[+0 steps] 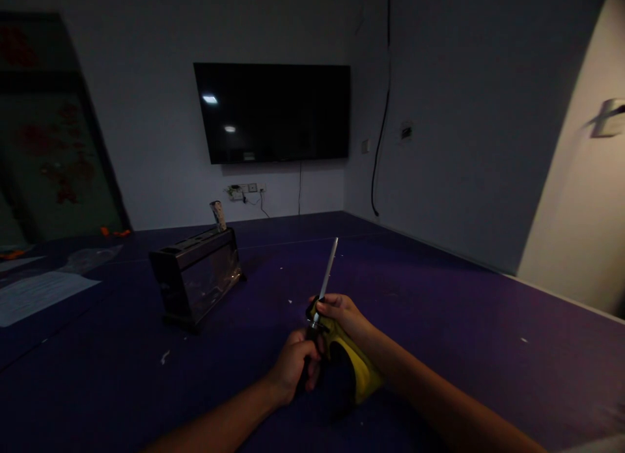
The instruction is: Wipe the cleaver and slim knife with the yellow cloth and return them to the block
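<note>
My left hand (297, 362) is wrapped around the black handle of a sharpening steel (329, 269), whose slim bright rod points up and away from me. My right hand (344, 313) is closed on a yellow cloth (364, 373) with a dark side. Its thumb and fingers press the cloth around the base of the rod, just above the guard. The lower part of the cloth hangs beneath my right wrist. Ahead and to the left stands a black knife block (170, 277) with clear sides, and one patterned handle (217, 213) sticks up from its far end.
The purple surface (420, 323) carries small white scraps. Paper sheets (43, 293) and clear plastic wrap (90, 258) lie at the left, with orange items (116, 232) farther back. A television (276, 114) hangs on the far wall above sockets and cables. Another wall runs along the right.
</note>
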Demonstrator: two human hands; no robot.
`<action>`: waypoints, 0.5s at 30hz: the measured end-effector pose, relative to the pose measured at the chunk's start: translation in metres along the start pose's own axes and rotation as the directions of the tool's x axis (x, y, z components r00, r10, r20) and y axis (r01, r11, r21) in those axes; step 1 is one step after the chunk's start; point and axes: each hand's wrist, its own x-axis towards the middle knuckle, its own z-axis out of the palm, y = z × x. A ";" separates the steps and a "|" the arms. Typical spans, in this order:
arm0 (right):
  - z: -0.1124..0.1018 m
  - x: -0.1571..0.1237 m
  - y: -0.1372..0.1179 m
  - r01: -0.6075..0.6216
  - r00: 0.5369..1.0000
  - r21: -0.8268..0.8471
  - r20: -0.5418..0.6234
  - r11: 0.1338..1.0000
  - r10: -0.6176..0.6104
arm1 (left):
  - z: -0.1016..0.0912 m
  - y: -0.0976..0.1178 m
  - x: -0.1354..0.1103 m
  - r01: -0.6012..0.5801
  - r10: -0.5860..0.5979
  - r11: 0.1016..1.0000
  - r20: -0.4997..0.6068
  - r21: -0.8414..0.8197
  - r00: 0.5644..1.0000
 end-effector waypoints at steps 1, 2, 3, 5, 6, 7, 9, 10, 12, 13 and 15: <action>-0.001 0.000 0.000 0.006 1.000 -0.002 -0.006 1.000 -0.006 | 0.000 0.000 0.000 0.000 0.000 1.000 0.000 0.004 1.000; -0.001 0.001 -0.001 0.010 1.000 -0.002 -0.013 1.000 -0.010 | 0.001 0.001 0.000 0.000 0.000 1.000 0.001 0.008 1.000; -0.002 0.001 -0.001 0.012 1.000 0.000 -0.022 1.000 -0.012 | 0.001 0.001 0.000 -0.001 0.001 1.000 0.003 0.012 1.000; -0.002 0.001 -0.002 0.011 0.999 0.007 -0.047 1.000 -0.011 | 0.002 0.001 0.000 -0.004 0.004 1.000 0.002 0.022 1.000; -0.002 0.001 -0.003 0.009 0.998 0.009 -0.060 1.000 -0.009 | 0.002 0.001 0.000 -0.005 0.005 1.000 0.000 0.026 1.000; -0.003 0.001 -0.004 0.009 0.997 0.010 -0.072 1.000 -0.008 | 0.002 0.001 0.000 -0.005 0.005 1.000 -0.003 0.029 1.000; -0.004 0.002 -0.006 0.010 0.996 0.004 -0.093 1.000 -0.010 | 0.002 0.000 0.000 -0.002 0.002 0.999 -0.005 0.033 1.000; -0.005 0.002 -0.007 0.010 0.995 -0.001 -0.103 1.000 -0.010 | 0.002 -0.001 0.000 0.002 -0.001 0.999 -0.003 0.036 1.000; -0.007 0.002 -0.009 0.012 0.992 -0.009 -0.124 1.000 -0.013 | 0.002 -0.001 0.000 0.009 -0.009 0.999 -0.001 0.052 1.000; -0.009 0.003 -0.010 0.014 0.991 -0.010 -0.133 1.000 -0.015 | 0.002 -0.001 0.000 0.015 -0.015 0.998 -0.002 0.063 1.000; -0.012 0.004 -0.013 0.022 0.989 -0.008 -0.148 1.000 -0.023 | 0.002 -0.001 0.000 0.028 -0.028 0.996 -0.009 0.079 1.000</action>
